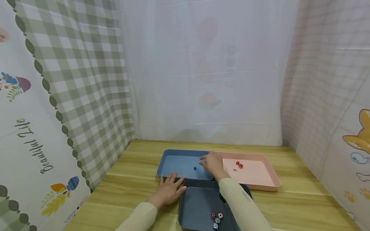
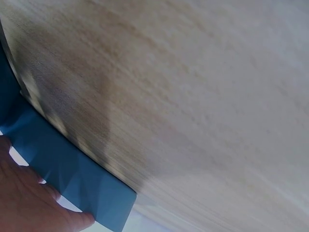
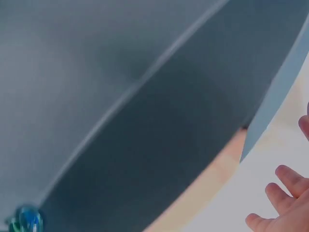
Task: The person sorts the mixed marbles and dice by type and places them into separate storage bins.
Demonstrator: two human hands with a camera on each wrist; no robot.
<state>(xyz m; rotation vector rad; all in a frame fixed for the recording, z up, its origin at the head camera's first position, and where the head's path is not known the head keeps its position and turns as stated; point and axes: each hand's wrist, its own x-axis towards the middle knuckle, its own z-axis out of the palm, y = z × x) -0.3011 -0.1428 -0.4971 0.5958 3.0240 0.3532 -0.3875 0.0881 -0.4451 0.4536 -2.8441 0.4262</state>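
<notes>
My left hand (image 1: pixel 168 193) lies with its fingers spread at the front-left corner of the blue tray (image 1: pixel 176 166), its fingertips at the rim. In the left wrist view, those fingers touch a blue tray wall (image 2: pixel 72 166). My right hand (image 1: pixel 213 164) hovers over the blue tray's right side, where it borders the pink tray (image 1: pixel 260 173). Its fingers are loosely bent and apart, and the right wrist view shows nothing in the hand (image 3: pixel 289 208). Left of it, a small blue die (image 1: pixel 195 168) sits in the blue tray.
Two red dice (image 1: pixel 239 165) and a whitish die (image 1: pixel 235 169) lie in the pink tray. Nearer me, a dark tray (image 1: pixel 199 195) holds several dice (image 1: pixel 217 220), red and white among them. My right forearm crosses it. Cloth curtains (image 1: pixel 208 80) enclose the wooden table (image 1: pixel 130 192).
</notes>
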